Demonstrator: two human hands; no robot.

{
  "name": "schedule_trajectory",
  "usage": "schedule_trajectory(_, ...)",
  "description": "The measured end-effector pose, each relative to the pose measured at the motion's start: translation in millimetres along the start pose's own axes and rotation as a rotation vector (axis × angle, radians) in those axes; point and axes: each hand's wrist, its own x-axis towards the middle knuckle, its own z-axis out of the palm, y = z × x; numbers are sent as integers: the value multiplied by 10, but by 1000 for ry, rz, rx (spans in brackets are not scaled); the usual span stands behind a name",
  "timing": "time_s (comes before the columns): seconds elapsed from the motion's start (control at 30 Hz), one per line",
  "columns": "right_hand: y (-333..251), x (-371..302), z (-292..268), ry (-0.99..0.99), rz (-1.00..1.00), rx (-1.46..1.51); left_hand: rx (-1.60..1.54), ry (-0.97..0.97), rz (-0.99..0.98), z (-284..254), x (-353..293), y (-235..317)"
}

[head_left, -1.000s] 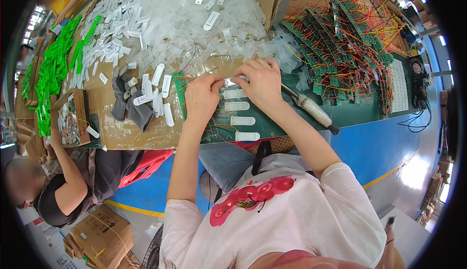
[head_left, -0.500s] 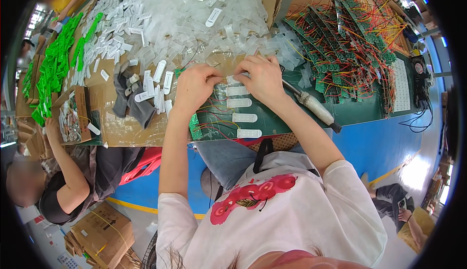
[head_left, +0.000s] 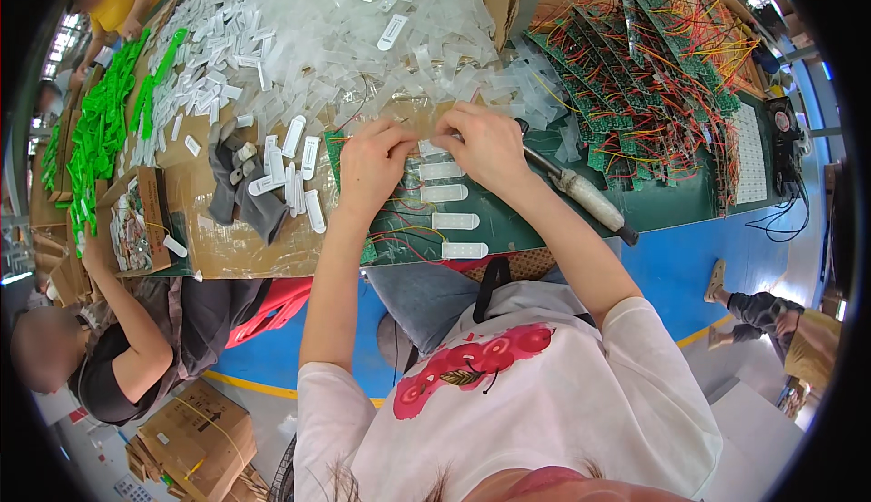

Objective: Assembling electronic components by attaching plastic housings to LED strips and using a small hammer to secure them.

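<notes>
My left hand (head_left: 370, 168) and my right hand (head_left: 488, 143) face each other over the bench, thumb and fingertips pinched on both. Between them shows a small white piece (head_left: 429, 148); what each pinch holds is too small to make out. Toward me from the fingertips lies a column of white round-ended light boards (head_left: 455, 221), with red and yellow wires running left. Those wires lead toward a green circuit board (head_left: 368, 250), partly hidden under my left forearm. Beside my right forearm rests a tool with a white wrapped grip (head_left: 585, 195).
Translucent sleeves (head_left: 363, 53) pile up at the back. Wired green circuit boards (head_left: 626, 93) are heaped at right. Left of my left hand lie white cased pieces (head_left: 292, 137) and a grey glove (head_left: 238, 189). A co-worker's arm (head_left: 127, 307) reaches to an open box (head_left: 150, 221).
My hands stay pinched in nearly the same place, the left one shifted slightly right. The green circuit board by my left forearm has moved a little. At far right, a bystander has moved.
</notes>
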Motion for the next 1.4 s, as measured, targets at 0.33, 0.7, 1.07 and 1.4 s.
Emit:
schedule_trajectory(0.33,32,94,41,-15,-41,50,-120,-68,-7,-105,-23,-37)
schedule_trajectory(0.7,13,133,61,-18,-27,78,-140,8,-40,-73,-59,-61)
schedule_trajectory(1.07,35,152,52,-38,-35,67,-128,-6,-53,-89,-73,-57)
schedule_trajectory(1.4,35,151,53,-33,-45,92,-210,-84,-64,-124,-54,-104)
